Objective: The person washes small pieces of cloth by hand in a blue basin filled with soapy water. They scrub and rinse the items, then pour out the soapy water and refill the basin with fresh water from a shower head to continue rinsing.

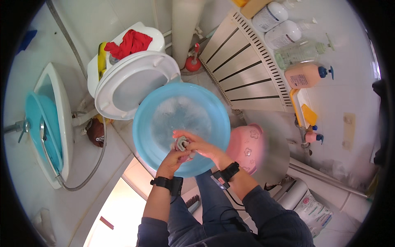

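Observation:
A large light-blue plastic basin (219, 123) of sudsy water stands before me, beside the toilet. Over its near part, both my hands hold one small wet cloth item (182, 142), pinkish with a pale green rolled edge. My left hand (173, 160) grips it from below and to the left, the thumb on top. My right hand (197, 146) holds it from the right, fingers curled around its edge. Whether it is a sock or another small garment I cannot tell. Foam (172, 106) floats on the water beyond my hands.
The toilet seat (135, 55) is raised, with a red cloth (131, 44) on the tank behind. A pink tub (243, 145) stands right of the basin. Further right are a radiator (247, 64) and pump bottles (302, 75). At left a washbasin (66, 123) holds a turquoise basin (51, 117) and a shower hose.

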A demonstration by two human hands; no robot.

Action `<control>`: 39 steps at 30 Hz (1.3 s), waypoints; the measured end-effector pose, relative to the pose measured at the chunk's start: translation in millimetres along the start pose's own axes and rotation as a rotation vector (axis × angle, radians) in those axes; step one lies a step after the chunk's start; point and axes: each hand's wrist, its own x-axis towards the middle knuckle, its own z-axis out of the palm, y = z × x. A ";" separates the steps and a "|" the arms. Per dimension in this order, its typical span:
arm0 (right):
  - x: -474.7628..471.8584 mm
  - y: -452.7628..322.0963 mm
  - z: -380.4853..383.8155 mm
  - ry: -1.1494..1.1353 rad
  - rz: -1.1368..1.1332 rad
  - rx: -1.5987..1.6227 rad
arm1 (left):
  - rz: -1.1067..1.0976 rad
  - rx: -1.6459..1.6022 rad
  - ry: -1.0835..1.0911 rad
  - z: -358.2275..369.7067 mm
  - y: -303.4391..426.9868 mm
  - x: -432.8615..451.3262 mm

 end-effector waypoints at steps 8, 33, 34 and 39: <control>-12.4 -20.7 -8.7 0.045 0.071 -0.251 | -0.116 0.043 -0.170 32.9 0.8 -1.0; -15.3 -13.8 37.2 0.552 -0.176 -0.112 | 0.132 0.408 -0.041 46.3 1.0 -12.4; -16.7 -15.3 39.0 0.498 -0.253 -0.231 | 0.101 0.310 -0.109 47.2 5.8 -18.2; -23.9 -32.9 45.4 0.260 -0.286 -0.574 | -0.009 0.352 -0.124 51.2 16.6 -39.9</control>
